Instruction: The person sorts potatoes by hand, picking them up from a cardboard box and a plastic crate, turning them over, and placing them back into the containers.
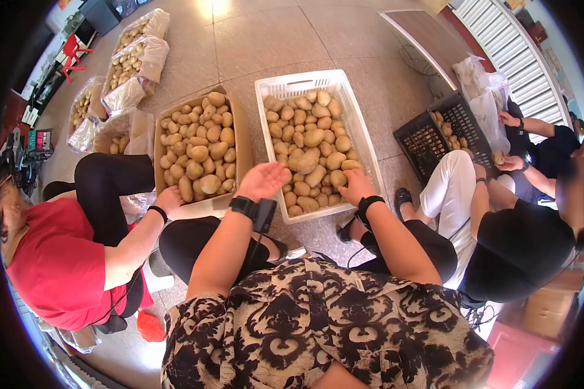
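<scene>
A white plastic crate (366,139) full of potatoes (313,137) stands on the floor in front of me. My left hand (264,181) is at the crate's left rim, palm turned up, fingers stretched towards the potatoes with nothing in them. Inside the crate's near right part, my right hand (357,187) has its fingers bent around a potato (338,178). Another potato (351,165) lies by its fingertips. Dark bands circle both my wrists, and a small black device hangs at the left one.
A cardboard box (243,139) of potatoes stands left, with a red-shirted person's hand (169,199) at its near edge. A black crate (422,146) with potatoes is right, beside people in black shirts. Bagged potato boxes (124,70) stand back left.
</scene>
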Tool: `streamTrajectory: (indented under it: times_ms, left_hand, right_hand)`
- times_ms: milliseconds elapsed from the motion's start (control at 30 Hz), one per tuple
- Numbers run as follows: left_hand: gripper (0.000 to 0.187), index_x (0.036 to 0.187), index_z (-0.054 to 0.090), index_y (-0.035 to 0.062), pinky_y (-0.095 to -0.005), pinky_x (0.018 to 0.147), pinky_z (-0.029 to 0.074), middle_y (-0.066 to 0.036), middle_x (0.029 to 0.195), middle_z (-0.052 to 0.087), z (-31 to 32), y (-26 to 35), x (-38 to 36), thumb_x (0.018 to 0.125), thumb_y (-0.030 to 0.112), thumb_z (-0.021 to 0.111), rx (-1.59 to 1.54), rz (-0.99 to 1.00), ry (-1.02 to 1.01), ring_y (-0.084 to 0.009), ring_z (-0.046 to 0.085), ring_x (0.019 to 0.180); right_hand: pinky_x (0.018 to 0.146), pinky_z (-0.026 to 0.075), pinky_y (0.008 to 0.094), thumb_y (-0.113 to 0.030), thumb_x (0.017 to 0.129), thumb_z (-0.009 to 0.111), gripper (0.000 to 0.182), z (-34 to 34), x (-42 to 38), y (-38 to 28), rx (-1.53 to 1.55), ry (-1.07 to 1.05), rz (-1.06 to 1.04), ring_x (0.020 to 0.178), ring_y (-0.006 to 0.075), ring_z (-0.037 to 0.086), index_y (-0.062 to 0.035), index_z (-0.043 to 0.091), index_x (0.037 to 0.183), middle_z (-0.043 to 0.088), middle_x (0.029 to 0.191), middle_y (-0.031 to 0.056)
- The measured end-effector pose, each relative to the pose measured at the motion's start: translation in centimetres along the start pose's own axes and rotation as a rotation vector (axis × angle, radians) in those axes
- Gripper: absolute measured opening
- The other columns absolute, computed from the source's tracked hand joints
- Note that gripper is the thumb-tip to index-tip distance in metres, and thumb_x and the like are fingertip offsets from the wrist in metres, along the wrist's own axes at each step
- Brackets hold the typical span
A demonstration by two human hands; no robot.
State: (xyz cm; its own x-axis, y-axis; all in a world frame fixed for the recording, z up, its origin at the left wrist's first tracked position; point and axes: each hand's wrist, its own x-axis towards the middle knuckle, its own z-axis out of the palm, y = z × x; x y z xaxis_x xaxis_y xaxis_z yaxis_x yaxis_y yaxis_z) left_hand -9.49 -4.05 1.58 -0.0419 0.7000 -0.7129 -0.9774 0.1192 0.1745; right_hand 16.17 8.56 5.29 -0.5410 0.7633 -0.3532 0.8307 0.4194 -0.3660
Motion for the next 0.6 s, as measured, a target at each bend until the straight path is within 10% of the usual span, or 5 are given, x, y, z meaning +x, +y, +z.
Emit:
streamTrajectory:
  times_ms: [600]
  left_hand:
    - [0.044,0.132,0.03,-0.0008,-0.0411,0.097,0.038,-0.015,0.135,0.037,-0.6,-3.4,1.7,0.094,0.022,0.033,0.124,-0.065,-0.045,-0.0347,0.04,0.119]
  right_hand:
    - [0.084,0.047,0.0424,-0.016,0.066,0.071,0.041,0.0,1.5,0.7,-0.251,-0.174,0.057,0.098,0.0368,0.055,-0.0007,0.052,0.1,0.055,0.103,0.0216]
